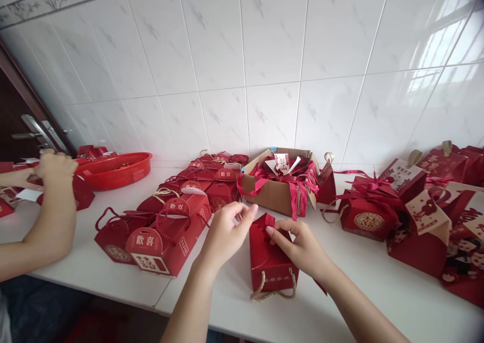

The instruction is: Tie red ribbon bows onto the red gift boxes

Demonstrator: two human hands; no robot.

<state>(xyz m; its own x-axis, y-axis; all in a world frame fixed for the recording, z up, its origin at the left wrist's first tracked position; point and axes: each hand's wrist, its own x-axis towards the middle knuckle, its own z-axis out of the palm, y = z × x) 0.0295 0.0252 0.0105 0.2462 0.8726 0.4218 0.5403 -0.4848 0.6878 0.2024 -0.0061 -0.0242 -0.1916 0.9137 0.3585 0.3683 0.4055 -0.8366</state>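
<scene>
A red gift box with twisted cord handles lies on the white table between my hands. My left hand is raised at the box's upper left, thumb and fingertips close together; whether anything is between them is too small to tell. My right hand is over the top of the box, with its thumb and fingers pinched on a red ribbon. One end of the ribbon hangs down at the box's right side, below my right wrist.
Rows of red boxes stand to the left. Behind is a cardboard carton draped with ribbons. Ribboned boxes and red bags fill the right. A red basin and another person's arms are at far left.
</scene>
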